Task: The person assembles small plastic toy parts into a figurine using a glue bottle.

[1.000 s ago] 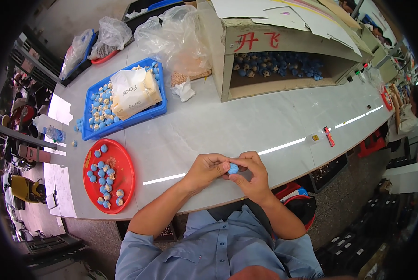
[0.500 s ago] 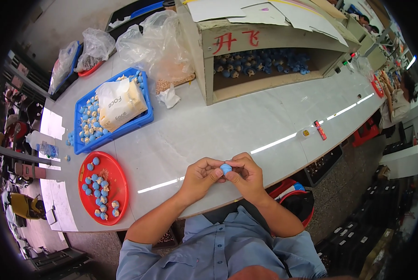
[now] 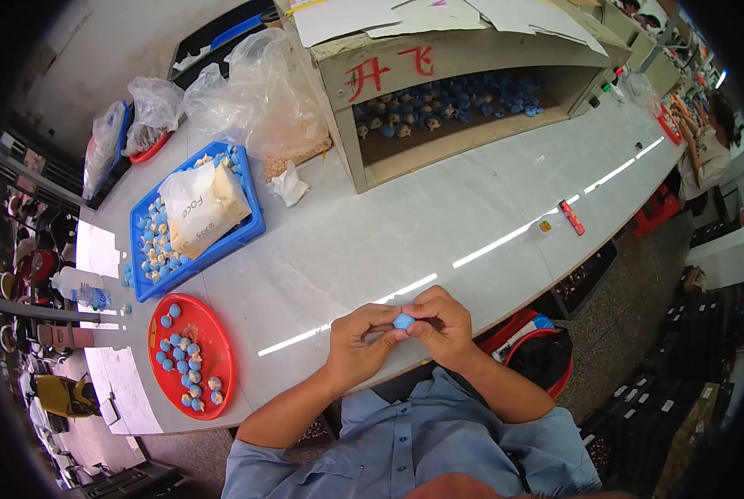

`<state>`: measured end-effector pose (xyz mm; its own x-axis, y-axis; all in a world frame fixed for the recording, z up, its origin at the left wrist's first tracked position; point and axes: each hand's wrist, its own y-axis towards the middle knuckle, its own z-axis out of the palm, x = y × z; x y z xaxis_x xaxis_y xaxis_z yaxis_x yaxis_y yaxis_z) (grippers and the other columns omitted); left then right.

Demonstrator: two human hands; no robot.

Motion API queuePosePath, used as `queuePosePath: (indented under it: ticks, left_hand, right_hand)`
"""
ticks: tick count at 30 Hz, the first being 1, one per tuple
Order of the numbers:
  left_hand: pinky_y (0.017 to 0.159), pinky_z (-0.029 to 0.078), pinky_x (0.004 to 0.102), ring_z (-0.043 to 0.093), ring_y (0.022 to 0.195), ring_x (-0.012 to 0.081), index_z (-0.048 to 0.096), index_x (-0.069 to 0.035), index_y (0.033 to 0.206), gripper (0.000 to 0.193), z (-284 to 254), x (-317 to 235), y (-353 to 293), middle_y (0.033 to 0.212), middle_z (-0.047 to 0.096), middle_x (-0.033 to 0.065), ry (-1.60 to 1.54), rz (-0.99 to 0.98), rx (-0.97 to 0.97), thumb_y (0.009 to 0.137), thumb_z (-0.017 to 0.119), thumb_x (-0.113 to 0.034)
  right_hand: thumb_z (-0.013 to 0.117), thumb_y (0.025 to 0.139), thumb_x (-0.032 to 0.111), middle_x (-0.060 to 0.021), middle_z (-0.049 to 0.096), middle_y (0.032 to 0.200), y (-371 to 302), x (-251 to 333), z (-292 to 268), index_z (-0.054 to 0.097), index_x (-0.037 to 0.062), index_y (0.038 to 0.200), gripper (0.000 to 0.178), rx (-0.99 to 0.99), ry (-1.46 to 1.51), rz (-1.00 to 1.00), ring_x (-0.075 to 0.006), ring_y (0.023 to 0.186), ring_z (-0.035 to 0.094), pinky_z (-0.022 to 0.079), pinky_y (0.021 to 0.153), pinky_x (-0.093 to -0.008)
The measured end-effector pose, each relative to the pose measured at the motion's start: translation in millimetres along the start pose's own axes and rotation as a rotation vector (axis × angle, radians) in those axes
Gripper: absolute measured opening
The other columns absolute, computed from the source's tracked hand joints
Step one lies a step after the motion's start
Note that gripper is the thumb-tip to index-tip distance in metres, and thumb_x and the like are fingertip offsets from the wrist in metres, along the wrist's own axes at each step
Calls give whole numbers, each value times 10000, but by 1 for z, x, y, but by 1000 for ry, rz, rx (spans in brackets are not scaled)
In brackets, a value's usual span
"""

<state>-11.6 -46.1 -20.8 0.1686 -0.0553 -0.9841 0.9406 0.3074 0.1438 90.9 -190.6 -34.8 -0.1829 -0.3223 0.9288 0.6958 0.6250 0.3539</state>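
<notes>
Entry one: a pair of bare hands, viewed from my remote post. Left hand (image 3: 359,339) and right hand (image 3: 445,329) meet above the glossy grey table (image 3: 372,241), close to its near edge, thumbs and forefingers pinching one article between them.

Entry two, in that pinch: a small light-blue ball (image 3: 403,322), single, held clear of the surface. Condition, in my judgement: mid-handling; I cannot tell how much remains.

Entry three, by the table's near-left corner: a round, shallow, red plastic plate (image 3: 212,349) with a modest lot of blue-and-cream balls (image 3: 194,377), some showing cream points. Done or waiting, I cannot tell.

Entry four, beyond the plate: a rectangular blue plastic tray (image 3: 222,252), many similar balls inside, a cream-and-white package (image 3: 202,208) lying over them.

Entry five, toward the far edge: a beige box-shaped cabinet (image 3: 505,56), its opening stocked with more. I judge the batch large, its finished share unclear.

Changes, against half a second ago: my view has shifted; less of the ball seems to stand above the fingertips; the plate's load looks the same.
</notes>
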Motion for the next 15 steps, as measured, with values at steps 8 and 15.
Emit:
queuePosePath:
  ticks: [8,15]
  left_hand:
    - [846,540,295,643,959,192,616,32,1109,281,8,1,-1,1065,648,154,124,36,-20,843,706,16]
    - [785,543,290,682,902,198,659,28,1028,239,6,0,0,1009,696,151,134,66,-51,817,751,-39]
  right_hand:
    - [686,883,79,-80,587,910,0,3,0,645,6,1031,169,-20,-14,-1,-123,766,564,456,640,-231]
    - [690,881,92,-95,615,916,1,5,-2,646,5,1020,170,-4,-72,-51,-137,767,581,467,645,-239]
